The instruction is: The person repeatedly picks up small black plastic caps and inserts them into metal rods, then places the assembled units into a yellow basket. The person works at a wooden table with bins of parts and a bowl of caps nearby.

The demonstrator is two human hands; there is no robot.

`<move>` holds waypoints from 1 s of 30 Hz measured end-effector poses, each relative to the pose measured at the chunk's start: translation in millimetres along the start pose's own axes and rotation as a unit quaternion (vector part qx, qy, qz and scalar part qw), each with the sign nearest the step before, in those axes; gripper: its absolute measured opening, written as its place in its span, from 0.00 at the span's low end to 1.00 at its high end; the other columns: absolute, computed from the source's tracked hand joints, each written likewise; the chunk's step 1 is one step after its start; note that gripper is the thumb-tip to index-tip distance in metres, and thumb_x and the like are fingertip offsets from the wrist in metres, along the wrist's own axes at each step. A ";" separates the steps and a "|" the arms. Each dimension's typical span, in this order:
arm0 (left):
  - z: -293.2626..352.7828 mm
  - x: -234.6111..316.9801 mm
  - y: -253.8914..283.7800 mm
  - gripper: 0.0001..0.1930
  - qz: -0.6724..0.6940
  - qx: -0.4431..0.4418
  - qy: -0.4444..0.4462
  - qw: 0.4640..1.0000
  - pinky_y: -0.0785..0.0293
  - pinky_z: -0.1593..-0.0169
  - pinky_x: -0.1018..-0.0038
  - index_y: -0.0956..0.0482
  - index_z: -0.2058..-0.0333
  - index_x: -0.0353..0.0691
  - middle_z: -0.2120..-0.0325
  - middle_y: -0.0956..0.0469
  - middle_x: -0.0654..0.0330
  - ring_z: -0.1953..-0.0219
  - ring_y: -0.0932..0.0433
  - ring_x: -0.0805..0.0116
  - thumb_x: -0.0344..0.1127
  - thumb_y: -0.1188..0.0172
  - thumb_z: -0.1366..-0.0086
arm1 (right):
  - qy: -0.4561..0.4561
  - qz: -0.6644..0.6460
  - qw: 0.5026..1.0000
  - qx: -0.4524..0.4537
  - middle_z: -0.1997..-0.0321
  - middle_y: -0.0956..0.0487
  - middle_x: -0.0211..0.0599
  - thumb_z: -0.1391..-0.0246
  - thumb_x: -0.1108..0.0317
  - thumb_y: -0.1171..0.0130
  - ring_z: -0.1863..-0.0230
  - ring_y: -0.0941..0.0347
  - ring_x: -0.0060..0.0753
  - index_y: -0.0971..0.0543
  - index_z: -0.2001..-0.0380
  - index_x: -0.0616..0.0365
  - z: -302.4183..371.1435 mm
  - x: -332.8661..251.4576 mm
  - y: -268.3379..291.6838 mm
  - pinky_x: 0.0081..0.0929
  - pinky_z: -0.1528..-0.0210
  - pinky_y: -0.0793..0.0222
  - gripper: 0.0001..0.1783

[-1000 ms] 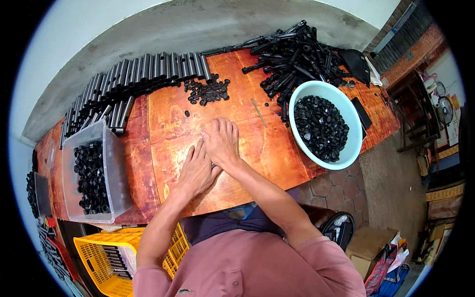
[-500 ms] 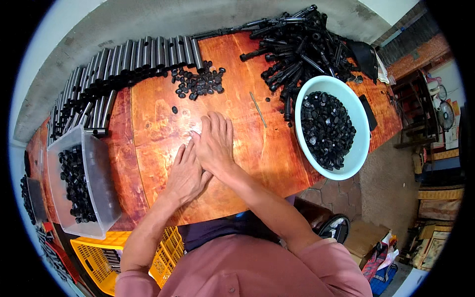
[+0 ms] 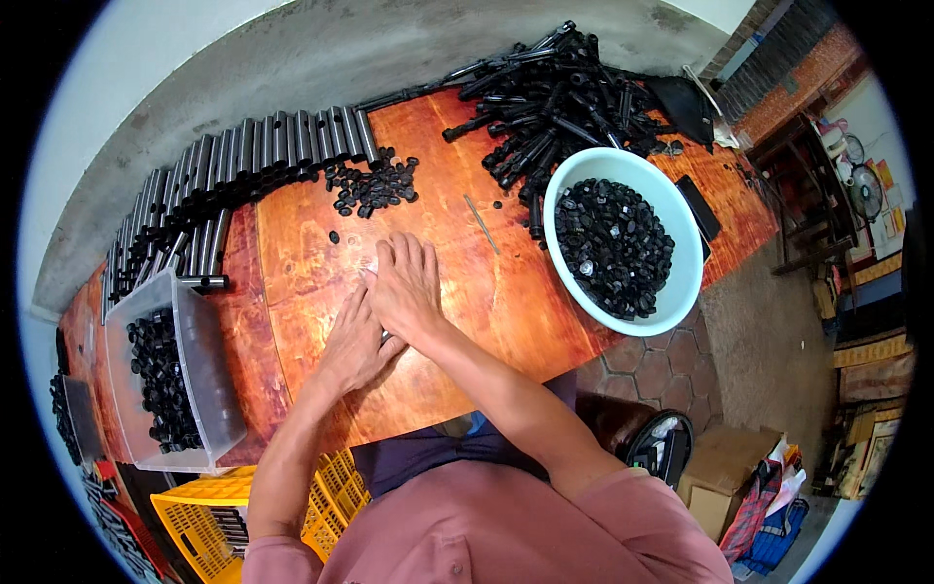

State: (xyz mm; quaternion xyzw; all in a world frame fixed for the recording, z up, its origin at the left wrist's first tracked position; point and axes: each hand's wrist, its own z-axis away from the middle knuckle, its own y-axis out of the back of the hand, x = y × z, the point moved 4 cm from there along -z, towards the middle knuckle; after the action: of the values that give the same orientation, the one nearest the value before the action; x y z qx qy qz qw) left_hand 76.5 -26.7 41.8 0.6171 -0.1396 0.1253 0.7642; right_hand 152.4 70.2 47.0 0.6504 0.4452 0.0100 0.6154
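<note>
My left hand (image 3: 350, 343) lies palm down on the wooden table (image 3: 486, 321), its fingers stretched out. Resting partly over its fingers and thumb side is my right hand (image 3: 405, 292), also flat with the fingers extended. Something small and dark shows between the hands near the left thumb; I cannot make out what it is. Just beyond the fingertips sits a single black oval cap (image 3: 334, 237), and farther back is a loose heap of similar caps (image 3: 377, 187). A thin metal rod (image 3: 481, 224) lies right of my right hand, apart from it.
A light blue basin (image 3: 688, 282) of small black pieces stands at the right. To the left is a clear plastic bin (image 3: 216, 380) of black pieces. Dark metal tubes (image 3: 282, 144) are stacked along the wall, beside piled black rod-like parts (image 3: 559, 112). A yellow crate (image 3: 185, 521) sits below the table edge.
The view has shifted slightly, so the basin and table things appear farther left. Both hands stay overlapped and flat at about the same place on the table.
</note>
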 end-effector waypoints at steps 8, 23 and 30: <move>-0.2 2.1 6.2 0.39 0.038 0.010 -0.017 0.999 0.60 0.24 0.52 0.45 0.29 0.37 0.27 0.50 0.43 0.25 0.58 0.41 0.55 0.46 0.30 | -0.011 0.021 1.000 -0.006 0.34 0.36 0.53 0.39 0.57 0.42 0.29 0.47 0.53 0.31 0.41 0.66 -0.1 -0.7 -2.3 0.53 0.28 0.56 0.30; 2.6 -2.2 3.1 0.41 0.034 0.052 -0.043 0.997 0.59 0.24 0.54 0.47 0.30 0.31 0.29 0.48 0.39 0.25 0.55 0.42 0.57 0.50 0.29 | -0.013 0.042 0.998 -0.043 0.32 0.38 0.55 0.37 0.58 0.44 0.27 0.50 0.55 0.33 0.40 0.65 -3.1 -6.2 -4.5 0.58 0.27 0.61 0.28; -1.4 -3.8 4.8 0.42 0.030 0.052 -0.053 0.997 0.57 0.24 0.54 0.47 0.31 0.28 0.31 0.46 0.38 0.26 0.52 0.43 0.55 0.48 0.30 | -0.007 0.022 1.000 -0.013 0.33 0.38 0.56 0.37 0.59 0.45 0.28 0.49 0.58 0.33 0.40 0.64 -2.0 -2.0 -8.1 0.62 0.27 0.61 0.28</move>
State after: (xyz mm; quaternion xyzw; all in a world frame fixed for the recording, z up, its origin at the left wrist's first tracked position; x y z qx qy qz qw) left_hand 71.3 -24.4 44.5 0.6571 -0.1919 0.1224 0.7186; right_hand 145.5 69.4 41.9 0.6522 0.4265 0.0251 0.6262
